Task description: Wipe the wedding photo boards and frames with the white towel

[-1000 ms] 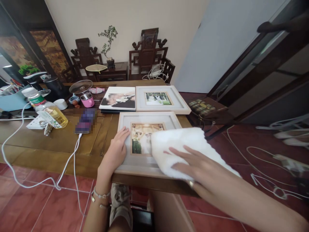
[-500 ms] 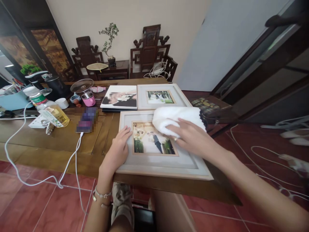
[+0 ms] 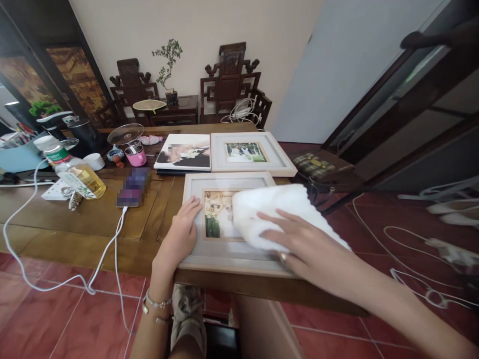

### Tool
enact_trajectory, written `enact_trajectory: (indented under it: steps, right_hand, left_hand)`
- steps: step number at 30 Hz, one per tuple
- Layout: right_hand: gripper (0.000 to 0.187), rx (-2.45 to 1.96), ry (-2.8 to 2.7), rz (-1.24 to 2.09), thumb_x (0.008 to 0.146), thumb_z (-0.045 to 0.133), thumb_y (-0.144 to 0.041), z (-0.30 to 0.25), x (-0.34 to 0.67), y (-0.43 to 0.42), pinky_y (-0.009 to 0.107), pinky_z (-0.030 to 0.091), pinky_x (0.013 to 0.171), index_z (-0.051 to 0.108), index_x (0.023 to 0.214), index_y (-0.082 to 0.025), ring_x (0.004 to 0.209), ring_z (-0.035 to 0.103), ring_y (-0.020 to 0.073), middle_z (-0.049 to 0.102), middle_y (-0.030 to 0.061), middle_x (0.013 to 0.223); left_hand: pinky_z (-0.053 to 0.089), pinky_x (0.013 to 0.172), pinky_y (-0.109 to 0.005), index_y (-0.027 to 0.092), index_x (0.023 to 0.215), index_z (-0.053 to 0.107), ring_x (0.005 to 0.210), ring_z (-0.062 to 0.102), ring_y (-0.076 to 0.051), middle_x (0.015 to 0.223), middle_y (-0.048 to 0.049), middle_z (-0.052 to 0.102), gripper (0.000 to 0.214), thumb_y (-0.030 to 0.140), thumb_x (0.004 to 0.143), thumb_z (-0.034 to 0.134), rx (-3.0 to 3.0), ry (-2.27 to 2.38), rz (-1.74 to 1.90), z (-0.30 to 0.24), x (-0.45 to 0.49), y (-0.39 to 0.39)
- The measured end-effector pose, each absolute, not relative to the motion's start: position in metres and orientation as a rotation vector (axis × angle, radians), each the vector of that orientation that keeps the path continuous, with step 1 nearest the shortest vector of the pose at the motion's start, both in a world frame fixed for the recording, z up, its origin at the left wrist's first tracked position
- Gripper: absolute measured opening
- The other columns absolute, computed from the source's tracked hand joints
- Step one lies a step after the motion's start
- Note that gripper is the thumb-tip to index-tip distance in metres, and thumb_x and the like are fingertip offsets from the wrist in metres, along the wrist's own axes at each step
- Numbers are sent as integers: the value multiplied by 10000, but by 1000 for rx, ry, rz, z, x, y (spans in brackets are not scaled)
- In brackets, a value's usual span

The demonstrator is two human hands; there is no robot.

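A light wooden picture frame (image 3: 190,219) with a wedding photo lies flat near the table's front edge. My left hand (image 3: 183,232) rests over its left side, fingers stretched out and lying on the border. On the right half of the frame, my right hand (image 3: 295,239) presses a bunched white cloth (image 3: 271,204) against the surface, fingers spread over it and partly sunk in its folds. The cloth covers the right part of the photo and hangs past the frame's right edge. Behind it lies a second picture frame (image 3: 277,154), beside a photo album (image 3: 183,152) with a picture on its cover.
Left on the wooden table (image 3: 160,199) are a charging phone (image 3: 132,187), a pink mug (image 3: 135,155), a tilted bottle (image 3: 80,172) and a power strip (image 3: 56,191). A plaid bag (image 3: 316,164) sits beyond the right end. Cables (image 3: 112,239) hang off the front edge.
My right hand has slid the white cloth down and toward me, over the right part of the photo. More of the cloth is spread out. My left hand keeps its place on the frame.
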State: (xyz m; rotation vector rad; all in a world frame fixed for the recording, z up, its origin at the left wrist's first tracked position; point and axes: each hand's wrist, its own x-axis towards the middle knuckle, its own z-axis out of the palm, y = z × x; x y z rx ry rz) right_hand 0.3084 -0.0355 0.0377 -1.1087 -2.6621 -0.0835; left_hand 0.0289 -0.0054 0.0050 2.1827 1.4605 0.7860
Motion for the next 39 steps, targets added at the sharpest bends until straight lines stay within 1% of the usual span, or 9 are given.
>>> enact_trajectory:
  steps: [4, 7, 11, 14, 21, 28, 32, 36, 39]
  right_hand:
    - [537, -966, -2651, 91, 694, 431, -44, 54, 319, -77, 453, 569, 895, 641, 1101, -324, 1219, 561, 267, 599, 2, 1332]
    - [593, -991, -2633, 165, 642, 441, -28, 55, 320, -84, 452, 562, 917, 638, 1109, -335, 1226, 554, 280, 590, -20, 1342]
    - [456, -1109, -2649, 91, 695, 460, -58, 41, 313, -56, 513, 516, 958, 677, 1041, -261, 1247, 529, 321, 586, 70, 1346]
    - [437, -1123, -2643, -98, 725, 456, -62, 31, 310, -21, 518, 471, 1000, 668, 1077, -212, 1240, 537, 297, 589, 135, 1332]
    - [476, -1273, -2598, -281, 728, 434, -30, 28, 304, 40, 495, 384, 1074, 616, 1159, -117, 1270, 511, 270, 612, 200, 1278]
    - [448, -1221, -2635, -231, 698, 439, -11, 28, 292, 3, 546, 383, 1065, 654, 1072, -128, 1275, 503, 305, 594, 201, 1305]
    - [475, -1088, -2650, -72, 648, 436, -16, 43, 298, -53, 526, 494, 974, 671, 1006, -222, 1236, 544, 294, 614, 131, 1298]
    - [630, -975, -2674, 42, 604, 446, -38, 54, 306, -94, 476, 560, 907, 627, 1129, -337, 1272, 510, 275, 547, -7, 1389]
    - [650, -1006, -2652, 73, 611, 443, -31, 49, 305, -92, 460, 558, 917, 619, 1149, -349, 1261, 522, 268, 550, -25, 1385]
  left_hand:
    - [277, 1171, -535, 93, 1326, 518, 1429, 325, -234, 1472, -158, 451, 566, -39, 814, 315, 2190, 1452, 784, 6, 30, -6]
    - [283, 1174, -512, 113, 1321, 527, 1427, 331, -223, 1468, -151, 458, 570, -41, 811, 324, 2197, 1444, 811, 5, 30, -6]
    - [277, 1174, -523, 108, 1322, 527, 1428, 328, -229, 1472, -151, 454, 571, -40, 809, 326, 2189, 1456, 791, 6, 30, -6]
    - [274, 1172, -535, 93, 1326, 521, 1431, 322, -232, 1473, -157, 450, 563, -34, 817, 315, 2182, 1468, 764, 7, 30, -7]
    - [271, 1172, -532, 115, 1315, 530, 1429, 326, -219, 1460, -146, 471, 556, -30, 824, 315, 2187, 1443, 791, 5, 29, -6]
    - [262, 1174, -536, 148, 1301, 548, 1425, 335, -221, 1453, -130, 483, 563, -34, 811, 338, 2158, 1430, 826, 5, 28, -6]
    - [261, 1174, -539, 135, 1311, 540, 1426, 332, -227, 1459, -137, 474, 552, -22, 823, 334, 2152, 1437, 813, 6, 29, -6]
    - [261, 1178, -525, 104, 1315, 533, 1430, 324, -223, 1463, -150, 465, 546, -20, 829, 318, 2166, 1449, 796, 6, 30, -6]
    - [264, 1178, -521, 110, 1319, 527, 1431, 322, -219, 1467, -148, 461, 549, -21, 830, 317, 2177, 1447, 795, 5, 29, -6]
